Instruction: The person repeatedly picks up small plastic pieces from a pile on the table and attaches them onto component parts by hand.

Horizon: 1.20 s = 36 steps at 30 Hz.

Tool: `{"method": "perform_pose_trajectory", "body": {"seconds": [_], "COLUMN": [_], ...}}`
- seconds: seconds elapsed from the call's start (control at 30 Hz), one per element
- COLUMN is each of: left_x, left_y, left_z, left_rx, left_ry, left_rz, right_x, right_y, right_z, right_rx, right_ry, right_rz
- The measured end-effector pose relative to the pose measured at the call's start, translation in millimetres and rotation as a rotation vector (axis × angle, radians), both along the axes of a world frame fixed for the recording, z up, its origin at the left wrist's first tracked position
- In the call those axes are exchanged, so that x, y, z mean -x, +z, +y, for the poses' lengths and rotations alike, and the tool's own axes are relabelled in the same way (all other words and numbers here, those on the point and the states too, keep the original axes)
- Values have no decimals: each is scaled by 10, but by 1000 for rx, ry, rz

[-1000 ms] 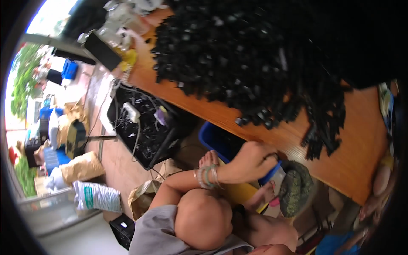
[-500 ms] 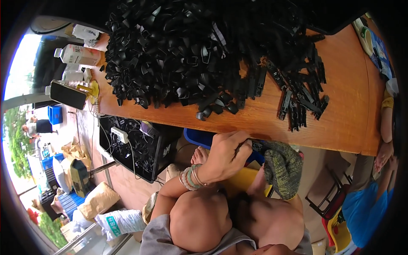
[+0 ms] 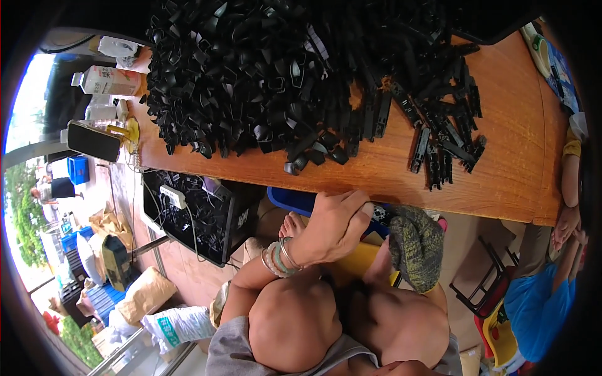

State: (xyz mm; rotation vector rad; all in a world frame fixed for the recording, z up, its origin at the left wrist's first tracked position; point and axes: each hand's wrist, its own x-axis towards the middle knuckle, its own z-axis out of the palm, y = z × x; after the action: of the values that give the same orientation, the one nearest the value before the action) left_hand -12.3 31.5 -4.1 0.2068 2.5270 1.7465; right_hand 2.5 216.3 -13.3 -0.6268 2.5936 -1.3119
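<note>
Below the table's front edge my left hand (image 3: 332, 229), with bracelets at its wrist, is closed, thumb and fingers drawn together. Whatever it grips is hidden. Just to its right is my right hand (image 3: 415, 247), in a dark green and yellow knitted glove, with its fingers curled. What the glove holds, if anything, cannot be made out. Between the hands shows a speckled black piece (image 3: 380, 215), above a blue bin (image 3: 285, 199); whether a hand touches it is unclear. On the wooden table (image 3: 501, 163) lies a big heap of small black plastic parts (image 3: 232, 81).
Long black plastic strips (image 3: 448, 147) lie at the heap's right. A phone on a stand (image 3: 94, 141) and a bottle (image 3: 110, 81) stand at the left. A black crate (image 3: 235, 219) with a power strip (image 3: 172, 196) is below. Another person's hand (image 3: 566, 222) is at far right.
The view has shifted slightly. My left hand stays closed at the table edge with a small change of its fingers, and more of the speckled black piece shows between the hands.
</note>
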Motion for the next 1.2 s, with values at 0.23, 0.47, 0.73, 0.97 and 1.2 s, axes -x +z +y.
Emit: {"method": "perform_pose_trajectory", "body": {"seconds": [0.23, 0.47, 0.73, 0.97, 1.2], "left_x": [-30, 292, 543, 133, 335], "left_y": [-89, 57, -166, 139, 111], "left_z": [255, 221, 473, -19, -277], "left_rx": [-100, 264, 776, -77, 721], "left_ry": [87, -27, -17, -323, 1], "left_rz": [64, 290, 418, -257, 396], "right_x": [-145, 90, 44, 115, 28], "right_y": [-110, 97, 203, 145, 144], "right_z": [-120, 48, 52, -124, -1], "right_rx": [-86, 323, 523, 723, 590], "right_ry": [-92, -25, -503, -569, -284], "right_rz": [96, -669, -806, -333, -534]}}
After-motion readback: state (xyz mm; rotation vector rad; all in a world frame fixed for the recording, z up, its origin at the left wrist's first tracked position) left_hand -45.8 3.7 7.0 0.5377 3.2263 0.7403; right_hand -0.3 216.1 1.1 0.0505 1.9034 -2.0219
